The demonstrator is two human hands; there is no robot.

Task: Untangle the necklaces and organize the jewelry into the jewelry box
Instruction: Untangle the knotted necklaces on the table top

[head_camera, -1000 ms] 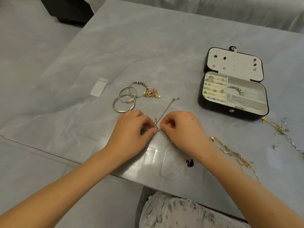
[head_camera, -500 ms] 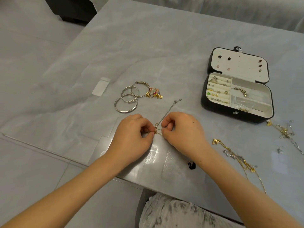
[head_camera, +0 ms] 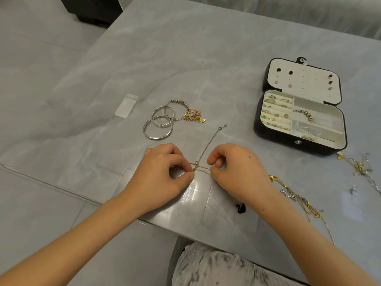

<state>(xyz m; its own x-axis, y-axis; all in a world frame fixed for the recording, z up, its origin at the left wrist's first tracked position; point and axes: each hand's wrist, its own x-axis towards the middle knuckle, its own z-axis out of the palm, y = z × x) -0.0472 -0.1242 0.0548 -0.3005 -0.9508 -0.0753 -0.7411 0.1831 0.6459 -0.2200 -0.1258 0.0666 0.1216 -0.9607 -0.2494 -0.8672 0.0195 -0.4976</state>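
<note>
Near the table's front edge, my left hand (head_camera: 165,172) and my right hand (head_camera: 235,170) each pinch a thin gold chain (head_camera: 203,168) stretched between them. A silver chain (head_camera: 212,141) crosses it and runs up and right to a clasp. The open black jewelry box (head_camera: 274,132) sits at the right, with rings, studs and a beaded bracelet inside. Two silver bangles (head_camera: 157,129) and a beaded charm bracelet (head_camera: 188,112) lie left of centre. More tangled gold and silver necklaces (head_camera: 296,199) lie right of my right wrist.
Another tangle of chains (head_camera: 359,168) lies at the far right below the box. A small black swan pendant (head_camera: 240,208) rests by my right wrist. A clear plastic bag (head_camera: 126,107) lies at the left. The grey table edge (head_camera: 156,222) runs close in front of me.
My hands have drawn apart a little, pulling the gold chain into a short taut span between them. The view has shifted slightly.
</note>
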